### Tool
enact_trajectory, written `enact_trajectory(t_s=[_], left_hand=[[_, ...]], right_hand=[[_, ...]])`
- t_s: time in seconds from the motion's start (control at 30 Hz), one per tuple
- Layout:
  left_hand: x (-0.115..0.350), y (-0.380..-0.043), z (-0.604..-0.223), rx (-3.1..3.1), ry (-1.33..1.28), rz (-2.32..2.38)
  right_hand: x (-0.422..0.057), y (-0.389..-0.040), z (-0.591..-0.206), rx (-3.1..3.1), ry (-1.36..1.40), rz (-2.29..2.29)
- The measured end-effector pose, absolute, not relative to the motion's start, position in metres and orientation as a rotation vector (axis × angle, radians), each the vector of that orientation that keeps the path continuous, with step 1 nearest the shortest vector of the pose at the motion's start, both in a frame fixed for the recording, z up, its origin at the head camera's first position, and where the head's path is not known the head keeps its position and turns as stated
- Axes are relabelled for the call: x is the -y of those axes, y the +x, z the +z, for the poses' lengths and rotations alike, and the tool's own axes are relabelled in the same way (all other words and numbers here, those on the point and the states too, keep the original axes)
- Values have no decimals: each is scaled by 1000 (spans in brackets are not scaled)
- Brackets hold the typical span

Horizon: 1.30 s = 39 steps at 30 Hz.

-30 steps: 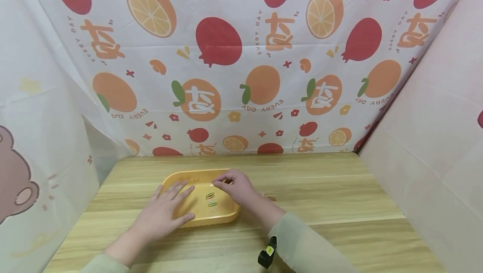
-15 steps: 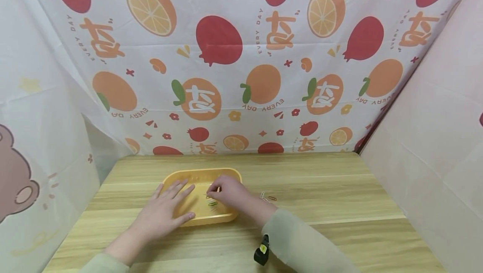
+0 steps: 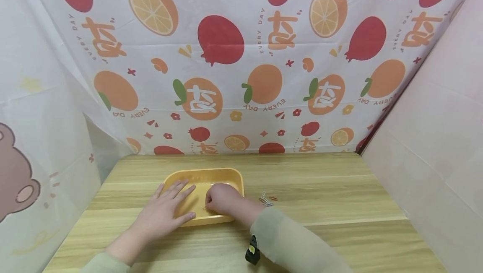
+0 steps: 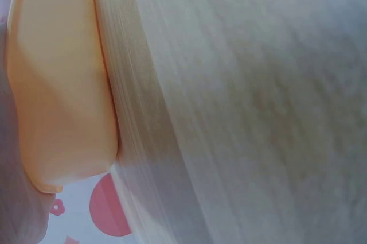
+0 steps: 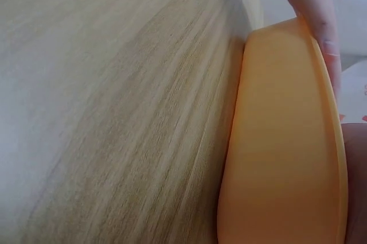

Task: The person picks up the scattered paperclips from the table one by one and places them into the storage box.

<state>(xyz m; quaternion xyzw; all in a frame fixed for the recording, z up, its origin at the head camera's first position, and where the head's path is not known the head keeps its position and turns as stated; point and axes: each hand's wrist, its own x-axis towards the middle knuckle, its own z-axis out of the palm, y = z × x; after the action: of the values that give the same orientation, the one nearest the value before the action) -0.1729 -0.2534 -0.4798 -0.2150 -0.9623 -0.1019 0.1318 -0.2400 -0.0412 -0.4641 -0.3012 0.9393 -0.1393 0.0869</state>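
A yellow-orange tray sits on the wooden table. My left hand lies spread over its left side, with fingers over the inside and the thumb at the near rim. My right hand reaches into the right half, fingers curled low near the tray floor. A small thin paper clip shows at its fingertips. The hand covers the area where other clips lay. In the left wrist view the tray's outer wall fills the left side. The right wrist view shows the tray wall and the left thumb.
Several loose paper clips lie on the table to the right of the tray, beyond the right forearm. A fruit-patterned cloth hangs behind the table, with pale cloths at both sides. A black strap hangs from the right sleeve.
My right hand has moved from the tray's far right side down and nearer, over the clips inside, hiding them. More loose clips show beside the forearm. The left hand has stayed still.
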Motion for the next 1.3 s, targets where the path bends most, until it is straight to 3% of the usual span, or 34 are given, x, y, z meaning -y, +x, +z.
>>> enact_trajectory(t_s=[0.77,1.3], left_hand=[[251,-172,-476,2795,-628,-286],[253,-173,-479,2806,-631,-267]], right_hand=[[41,-243,-460,-2808,-870,-468],[21,-248,-450,-2791,-792,-889]])
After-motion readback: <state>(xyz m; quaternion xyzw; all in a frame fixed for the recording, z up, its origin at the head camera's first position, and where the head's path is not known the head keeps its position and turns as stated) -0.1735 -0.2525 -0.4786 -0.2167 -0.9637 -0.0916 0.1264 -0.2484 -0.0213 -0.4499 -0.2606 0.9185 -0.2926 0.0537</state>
